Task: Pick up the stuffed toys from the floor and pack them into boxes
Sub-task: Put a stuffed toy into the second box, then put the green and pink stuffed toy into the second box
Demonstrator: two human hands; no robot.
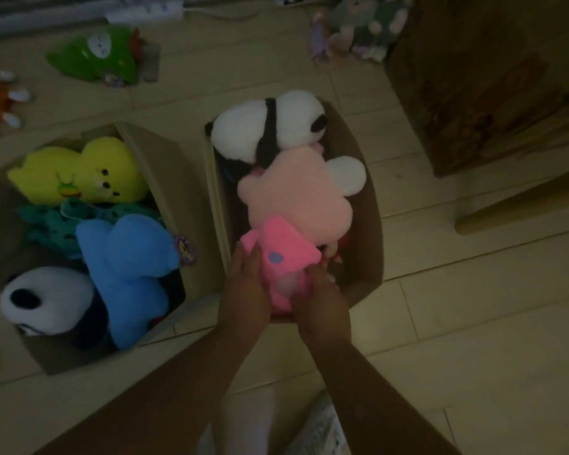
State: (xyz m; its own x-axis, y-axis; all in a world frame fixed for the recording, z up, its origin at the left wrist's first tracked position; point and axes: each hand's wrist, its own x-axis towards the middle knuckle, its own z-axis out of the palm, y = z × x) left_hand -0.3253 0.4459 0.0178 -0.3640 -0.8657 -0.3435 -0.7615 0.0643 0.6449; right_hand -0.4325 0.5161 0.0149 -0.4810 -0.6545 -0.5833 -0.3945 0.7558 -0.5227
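Both hands, left hand point(243, 284) and right hand point(319, 297), clasp a bright pink toy point(276, 261) in the right box point(368, 205), atop a pale pink plush point(296, 195) and panda point(266, 126); the left box point(165, 159) holds yellow, teal, blue and panda toys.

Bare floor point(473, 323) right of the crammed right box point(372, 205) — wooden cabinet point(483, 80) beyond.

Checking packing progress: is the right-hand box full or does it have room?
Nearly full. The right-hand box holds a panda, pale pink toy and bright pink toy, piled above its rim.
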